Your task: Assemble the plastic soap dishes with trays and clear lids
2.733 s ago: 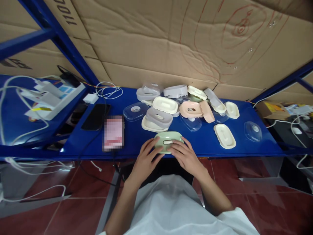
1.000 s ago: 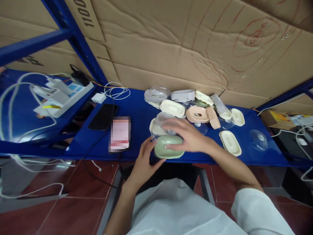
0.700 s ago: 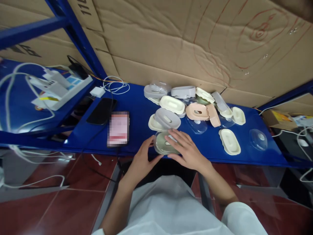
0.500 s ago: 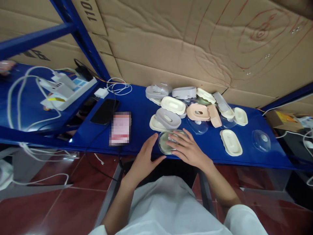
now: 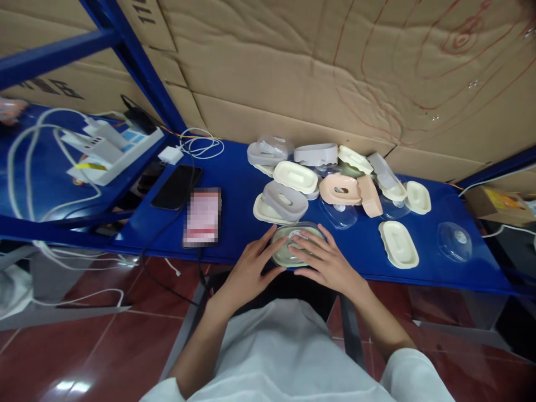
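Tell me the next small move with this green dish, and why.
Probably press the clear cover down gently and evenly: it lies over the green dish, with fingers of the left hand and right hand spread on opposite sides. Whether it is fully seated, I cannot tell.

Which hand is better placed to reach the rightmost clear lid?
Probably the right hand: it is nearer that clear lid; the left hand is at the far end of the green dish.
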`<state>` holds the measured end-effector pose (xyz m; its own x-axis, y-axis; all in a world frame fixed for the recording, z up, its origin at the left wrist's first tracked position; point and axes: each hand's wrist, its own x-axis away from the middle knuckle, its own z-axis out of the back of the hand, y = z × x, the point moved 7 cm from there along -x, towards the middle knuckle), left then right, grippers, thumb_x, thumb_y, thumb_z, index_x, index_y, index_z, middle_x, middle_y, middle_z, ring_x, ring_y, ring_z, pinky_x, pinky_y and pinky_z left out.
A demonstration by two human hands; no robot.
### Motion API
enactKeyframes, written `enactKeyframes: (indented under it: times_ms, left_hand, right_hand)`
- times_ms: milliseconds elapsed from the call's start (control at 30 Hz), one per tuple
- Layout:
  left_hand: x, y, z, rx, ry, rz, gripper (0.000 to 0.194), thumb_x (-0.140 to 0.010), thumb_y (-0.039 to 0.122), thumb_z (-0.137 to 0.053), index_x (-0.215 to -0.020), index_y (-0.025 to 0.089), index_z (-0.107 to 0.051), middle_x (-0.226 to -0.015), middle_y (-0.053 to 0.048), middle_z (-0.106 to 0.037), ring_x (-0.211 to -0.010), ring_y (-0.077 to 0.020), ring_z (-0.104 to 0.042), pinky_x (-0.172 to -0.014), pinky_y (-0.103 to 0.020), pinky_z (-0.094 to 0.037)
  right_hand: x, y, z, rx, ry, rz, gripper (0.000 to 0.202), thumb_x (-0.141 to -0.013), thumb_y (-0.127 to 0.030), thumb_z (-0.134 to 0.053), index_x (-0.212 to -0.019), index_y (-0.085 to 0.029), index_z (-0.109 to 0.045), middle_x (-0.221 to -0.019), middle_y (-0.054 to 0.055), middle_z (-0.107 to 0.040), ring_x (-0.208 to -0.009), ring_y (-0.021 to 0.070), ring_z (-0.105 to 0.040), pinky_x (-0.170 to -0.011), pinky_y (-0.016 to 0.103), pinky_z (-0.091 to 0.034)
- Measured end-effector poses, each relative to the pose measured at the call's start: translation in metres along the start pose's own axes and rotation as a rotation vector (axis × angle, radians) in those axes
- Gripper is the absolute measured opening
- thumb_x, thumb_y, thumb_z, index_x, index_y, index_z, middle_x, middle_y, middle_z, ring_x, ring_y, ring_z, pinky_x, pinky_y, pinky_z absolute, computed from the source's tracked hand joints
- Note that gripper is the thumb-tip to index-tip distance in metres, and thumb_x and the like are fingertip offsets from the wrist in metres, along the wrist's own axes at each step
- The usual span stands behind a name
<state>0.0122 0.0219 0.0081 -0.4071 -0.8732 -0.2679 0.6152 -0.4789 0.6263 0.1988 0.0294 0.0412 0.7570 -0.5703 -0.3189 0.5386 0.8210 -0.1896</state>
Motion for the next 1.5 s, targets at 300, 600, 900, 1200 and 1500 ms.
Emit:
enactKeyframes:
  times_ms: [300, 600, 900, 1200, 1500]
  left_hand:
    - [-0.002, -0.006, -0.008, -0.077, 0.058, 0.051, 0.077, -0.090, 0.041, -0.083, -0.158, 0.033, -0.047, -0.169, -0.015, -0.045, -0.150, -0.0367, -0.052, -0.118, -0.056, -0.049]
    - [-0.003, -0.006, -0.008, -0.052, 0.123, 0.056, 0.066, -0.091, 0.036, -0.082, -0.152, 0.032, -0.055, -0.161, -0.013, -0.054, -0.147, -0.0342, -0.055, -0.118, -0.055, -0.050]
    - [-0.011, -0.037, 0.085, -0.046, 0.520, 0.122, 0.063, -0.089, 0.051, -0.083, -0.142, 0.029, -0.057, -0.147, -0.011, -0.062, -0.140, -0.0328, -0.060, -0.117, -0.053, -0.052]
    - [-0.099, -0.164, 0.163, -0.347, 0.273, 0.482, 0.071, -0.080, 0.041, -0.085, -0.139, 0.018, -0.051, -0.140, -0.019, -0.061, -0.132, -0.0401, -0.061, -0.111, -0.057, -0.050]
    - [-0.086, -0.071, 0.104, -0.448, 0.148, 0.095, 0.036, -0.103, 0.031, -0.052, -0.137, 0.020, -0.060, -0.141, -0.016, -0.064, -0.136, -0.0345, -0.061, -0.117, -0.054, -0.048]
  right_hand:
    - [0.011, -0.014, -0.018, 0.156, 0.102, -0.058, 0.055, -0.108, -0.024, -0.061, -0.162, -0.033, -0.047, -0.160, 0.007, -0.057, -0.156, 0.0254, -0.046, -0.136, 0.066, -0.018]
    - [0.022, -0.018, -0.025, 0.078, 0.203, -0.149, 0.060, -0.107, -0.025, -0.060, -0.164, -0.038, -0.044, -0.162, 0.007, -0.055, -0.152, 0.0271, -0.052, -0.132, 0.062, -0.031]
    - [0.052, 0.028, 0.006, -0.134, 0.450, -0.502, 0.043, -0.109, -0.034, -0.054, -0.151, -0.031, -0.059, -0.150, 0.011, -0.065, -0.141, 0.0309, -0.060, -0.116, 0.057, -0.053]
    - [0.029, 0.012, -0.011, 0.009, 0.261, -0.423, 0.029, -0.110, -0.031, -0.053, -0.131, -0.026, -0.072, -0.136, 0.010, -0.074, -0.126, 0.0300, -0.069, -0.107, 0.053, -0.054]
    - [0.008, 0.020, -0.003, 0.025, 0.189, -0.404, 0.049, -0.112, -0.037, -0.049, -0.160, -0.026, -0.050, -0.168, 0.012, -0.047, -0.151, 0.0300, -0.049, -0.120, 0.052, -0.046]
